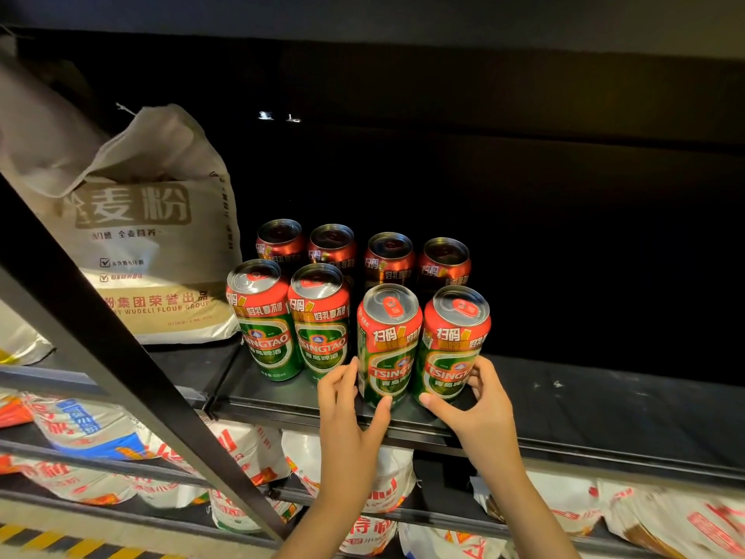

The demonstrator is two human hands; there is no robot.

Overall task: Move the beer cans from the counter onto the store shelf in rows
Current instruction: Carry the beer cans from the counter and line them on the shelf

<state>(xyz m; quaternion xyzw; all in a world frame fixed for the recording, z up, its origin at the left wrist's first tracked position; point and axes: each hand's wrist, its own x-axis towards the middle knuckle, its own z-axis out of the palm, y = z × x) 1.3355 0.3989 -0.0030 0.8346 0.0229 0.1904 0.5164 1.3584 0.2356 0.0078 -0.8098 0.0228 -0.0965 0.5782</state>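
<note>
Several green-and-red beer cans stand in two rows on the dark shelf (584, 401). The back row (361, 252) sits in shadow. In the front row, two cans (294, 324) stand at the left. My left hand (350, 401) grips the lower part of the third front can (387, 349), thumb in front and fingers on its left side. My right hand (479, 401) grips the fourth front can (453, 344) from the right, thumb across its base. Both held cans lean slightly and sit near the shelf's front edge.
A large beige flour sack (153, 244) stands left of the cans on the same shelf. A black diagonal frame bar (121, 357) crosses the left foreground. Lower shelves hold white, red and blue flour bags (92, 433). The shelf runs dark and bare to the right.
</note>
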